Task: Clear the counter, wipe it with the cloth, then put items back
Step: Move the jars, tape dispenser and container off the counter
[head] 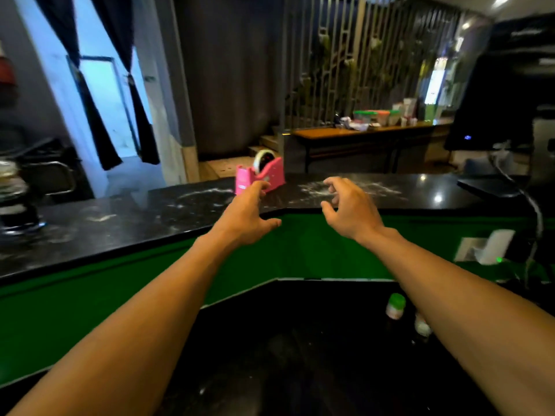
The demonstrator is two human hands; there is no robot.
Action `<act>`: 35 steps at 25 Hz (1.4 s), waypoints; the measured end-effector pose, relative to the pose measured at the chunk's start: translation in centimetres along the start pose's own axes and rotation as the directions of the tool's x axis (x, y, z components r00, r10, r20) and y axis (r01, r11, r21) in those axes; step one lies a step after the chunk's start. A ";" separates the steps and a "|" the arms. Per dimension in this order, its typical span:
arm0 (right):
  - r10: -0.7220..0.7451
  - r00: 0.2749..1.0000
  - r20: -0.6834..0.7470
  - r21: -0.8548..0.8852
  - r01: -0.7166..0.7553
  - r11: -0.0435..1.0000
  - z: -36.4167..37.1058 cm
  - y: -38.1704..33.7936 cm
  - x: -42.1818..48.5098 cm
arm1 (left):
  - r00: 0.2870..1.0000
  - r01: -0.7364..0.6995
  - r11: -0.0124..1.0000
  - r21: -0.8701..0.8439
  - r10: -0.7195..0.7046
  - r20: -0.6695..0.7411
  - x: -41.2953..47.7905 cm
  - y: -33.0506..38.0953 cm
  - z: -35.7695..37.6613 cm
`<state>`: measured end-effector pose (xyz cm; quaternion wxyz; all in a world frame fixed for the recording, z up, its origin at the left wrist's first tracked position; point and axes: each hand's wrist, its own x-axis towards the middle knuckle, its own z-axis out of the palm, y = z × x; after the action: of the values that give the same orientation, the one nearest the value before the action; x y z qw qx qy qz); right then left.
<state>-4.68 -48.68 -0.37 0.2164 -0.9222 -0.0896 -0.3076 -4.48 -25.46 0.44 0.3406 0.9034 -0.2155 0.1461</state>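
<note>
A pink tape dispenser point(264, 174) with a roll of clear tape stands on the raised black stone counter point(120, 223), near its far edge at the middle. My left hand point(249, 217) is stretched out just in front of it, fingers apart, fingertips at its near end; whether they touch it I cannot tell. My right hand point(350, 210) hovers over the counter's near edge to the right of the dispenser, fingers curled and spread, holding nothing. White smears and dust mark the counter top around both hands. No cloth is in view.
A dark glass jar point(16, 202) stands at the counter's left end. A black monitor point(504, 85) with cables sits at the right end. Below the green counter front point(300, 247), a lower black surface holds a small green-capped bottle point(395, 306) and a white one point(422, 324).
</note>
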 end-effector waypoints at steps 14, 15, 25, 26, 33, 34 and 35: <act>-0.047 0.994 0.097 0.023 0.045 0.999 11.0 -0.7 10.6 | 0.957 0.285 0.958 0.033 -0.283 -0.064 10.7 -8.7 -1.9; -0.049 0.994 0.098 0.020 0.047 0.999 11.5 0.0 11.4 | 0.957 0.287 0.958 0.011 -0.286 -0.053 12.1 -8.9 -0.9; -0.102 0.991 0.084 0.029 0.099 0.995 13.7 4.0 15.1 | 0.928 0.332 0.886 0.324 -0.369 0.058 23.6 -8.1 1.6; -0.104 0.991 0.080 0.028 0.103 0.994 13.6 4.2 14.9 | 0.913 0.335 0.867 0.370 -0.396 0.102 24.0 -8.0 1.9; -0.053 0.992 0.112 0.000 0.053 0.999 10.8 5.4 12.9 | 0.935 0.330 0.855 0.400 -0.355 -0.011 21.9 -7.8 2.0; -0.047 0.993 0.112 0.000 0.047 0.999 10.2 5.5 12.5 | 0.943 0.311 0.858 0.410 -0.333 -0.019 21.4 -7.3 2.0; -0.041 0.993 0.114 0.002 0.041 0.999 9.4 5.5 11.9 | 0.952 0.287 0.862 0.417 -0.305 -0.024 20.7 -6.7 2.1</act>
<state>11.44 -48.87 -1.78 0.2045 -0.9363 -0.1208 -0.2586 16.96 -28.33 3.72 0.1543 0.9802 -0.0455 0.1151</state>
